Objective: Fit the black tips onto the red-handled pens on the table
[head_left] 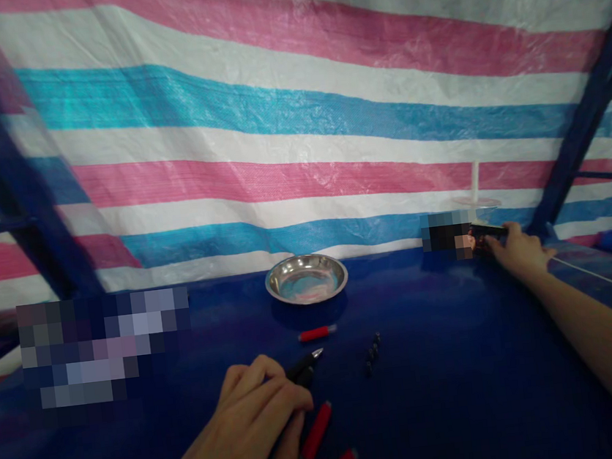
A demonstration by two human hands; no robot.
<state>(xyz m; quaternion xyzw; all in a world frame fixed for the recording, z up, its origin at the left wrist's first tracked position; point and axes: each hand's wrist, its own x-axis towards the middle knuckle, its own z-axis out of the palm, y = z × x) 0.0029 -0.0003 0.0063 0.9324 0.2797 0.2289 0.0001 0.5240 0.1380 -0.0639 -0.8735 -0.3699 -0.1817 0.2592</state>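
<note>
Behind, striped tarp (294,127) between blue posts (578,143); hands (260,411) over blue table (446,390).

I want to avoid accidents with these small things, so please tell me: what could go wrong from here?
The black pen with the silver tip could roll if the left hand moves away. The small dark pieces lie loose on the blue table, so a passing hand might scatter them. The white cord runs close to the right hand and may get caught.
</note>
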